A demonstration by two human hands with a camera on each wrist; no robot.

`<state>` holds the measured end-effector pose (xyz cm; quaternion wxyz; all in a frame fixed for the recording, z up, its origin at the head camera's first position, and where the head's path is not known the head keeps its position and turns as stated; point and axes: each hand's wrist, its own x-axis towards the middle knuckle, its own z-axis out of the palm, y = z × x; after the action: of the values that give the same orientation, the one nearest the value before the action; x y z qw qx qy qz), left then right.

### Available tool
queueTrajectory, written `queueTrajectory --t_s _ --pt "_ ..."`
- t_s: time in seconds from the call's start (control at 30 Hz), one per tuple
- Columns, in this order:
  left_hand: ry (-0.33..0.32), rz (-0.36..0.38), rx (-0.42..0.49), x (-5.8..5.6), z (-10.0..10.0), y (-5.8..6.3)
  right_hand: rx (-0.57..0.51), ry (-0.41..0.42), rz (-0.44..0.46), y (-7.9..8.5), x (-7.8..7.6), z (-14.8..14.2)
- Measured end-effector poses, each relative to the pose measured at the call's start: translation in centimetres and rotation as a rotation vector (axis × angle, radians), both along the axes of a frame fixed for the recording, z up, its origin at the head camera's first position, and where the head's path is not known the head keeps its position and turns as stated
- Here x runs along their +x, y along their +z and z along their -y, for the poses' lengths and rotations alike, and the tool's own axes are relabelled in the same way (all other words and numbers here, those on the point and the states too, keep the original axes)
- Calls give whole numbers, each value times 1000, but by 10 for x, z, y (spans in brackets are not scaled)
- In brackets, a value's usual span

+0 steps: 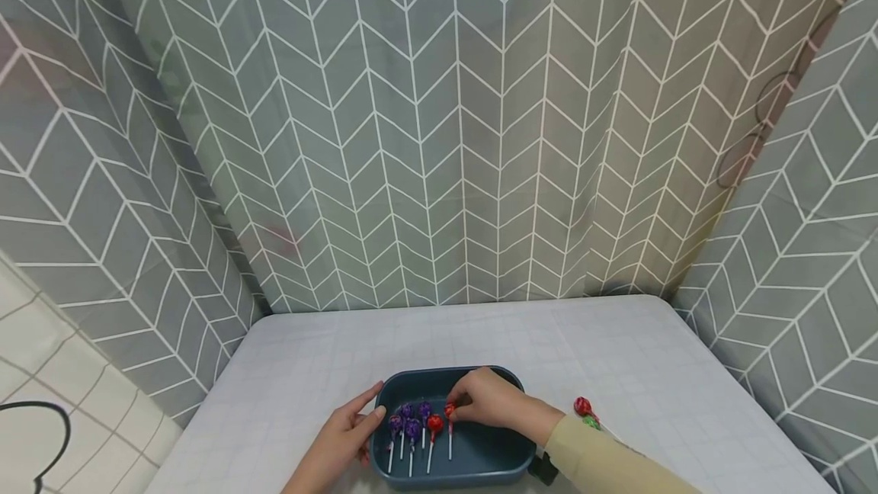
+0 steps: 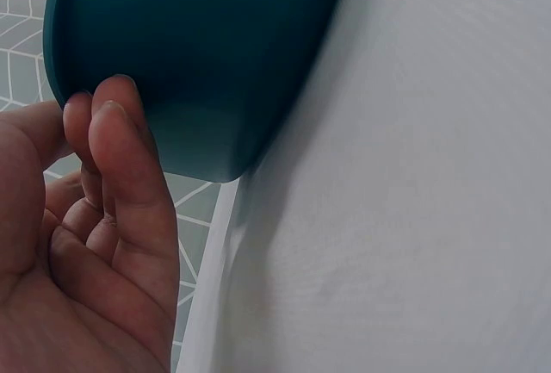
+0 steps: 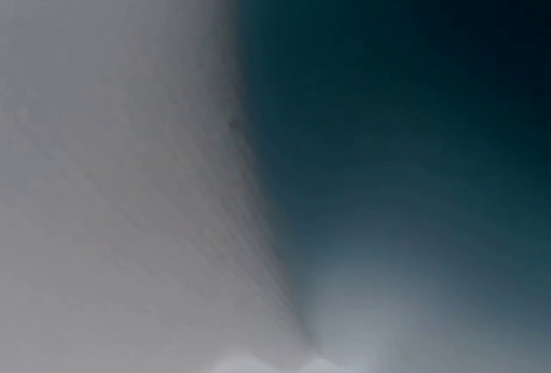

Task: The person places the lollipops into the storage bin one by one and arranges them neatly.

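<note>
A dark teal tray [image 1: 480, 477] sits on the white-covered table. My left hand [image 1: 343, 433] holds its left side, thumb at the rim; in the left wrist view the fingers [image 2: 129, 166] lie against the outer wall. Several purple lollipops [image 1: 412, 428] lie side by side in the tray's left part, sticks towards me. To their right is a red lollipop [image 1: 435, 424]. My right hand [image 1: 490, 400] reaches over the tray and pinches another red lollipop [image 1: 450, 410] by its head, its white stick pointing towards me. The right wrist view shows only the blurred tray wall [image 3: 362, 175] and cloth.
Right of the tray, a red lollipop [image 1: 582, 405] and a green one [image 1: 591, 422] lie on the tablecloth [image 1: 658, 357], partly behind my right sleeve [image 1: 610, 460]. A patterned curtain [image 1: 439, 136] hangs behind the table and along both sides.
</note>
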<state>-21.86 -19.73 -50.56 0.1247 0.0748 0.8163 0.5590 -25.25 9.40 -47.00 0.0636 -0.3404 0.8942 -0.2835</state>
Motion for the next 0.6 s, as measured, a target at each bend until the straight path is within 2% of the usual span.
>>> queueTrajectory --t_s 0.6 --pt "-10 0 7 0 0 0 11 -26 -16 -1 0 3"
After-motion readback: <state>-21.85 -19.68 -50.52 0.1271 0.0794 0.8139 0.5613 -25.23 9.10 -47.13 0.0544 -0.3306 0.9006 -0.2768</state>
